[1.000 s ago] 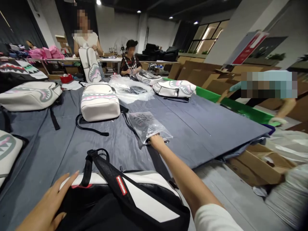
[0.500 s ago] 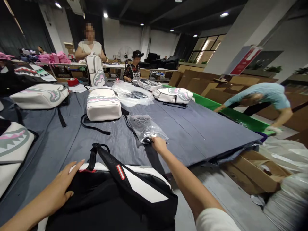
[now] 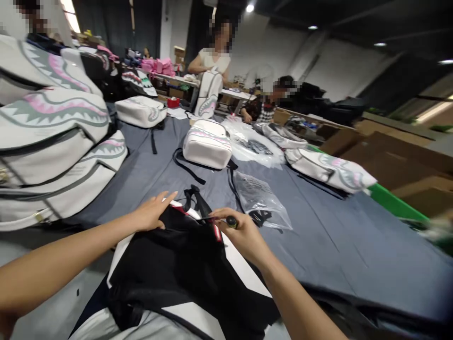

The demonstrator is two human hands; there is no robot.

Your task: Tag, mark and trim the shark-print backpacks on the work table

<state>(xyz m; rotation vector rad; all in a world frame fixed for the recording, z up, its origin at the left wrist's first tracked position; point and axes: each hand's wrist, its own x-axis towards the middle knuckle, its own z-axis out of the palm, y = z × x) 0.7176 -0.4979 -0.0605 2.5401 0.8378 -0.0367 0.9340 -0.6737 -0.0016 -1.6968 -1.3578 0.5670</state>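
Observation:
A black and white backpack point(image 3: 177, 255) lies in front of me, its black back side up, its top end toward the table. My left hand point(image 3: 150, 212) rests on its top edge with the fingers stretched out and the thumb apart. In my right hand point(image 3: 244, 231) is a slim tool point(image 3: 231, 222) with a round black end and a thin dark tip pointing left; its exact kind is unclear. That hand is over the shoulder strap, beside its red label point(image 3: 217, 233). A clear plastic bag point(image 3: 262, 198) with black items by its opening lies just beyond.
White shark-mouth backpacks are piled point(image 3: 53, 137) at the left. Another white backpack point(image 3: 207, 144) stands mid-table, and one point(image 3: 329, 170) lies at the right by a green bin edge point(image 3: 399, 200). Two people point(image 3: 214, 61) are across the grey-covered table point(image 3: 318, 236).
My right hand has come back from the plastic bag to the backpack's strap, now holding a slim tool. My left hand stays at the top edge. The view has swung left.

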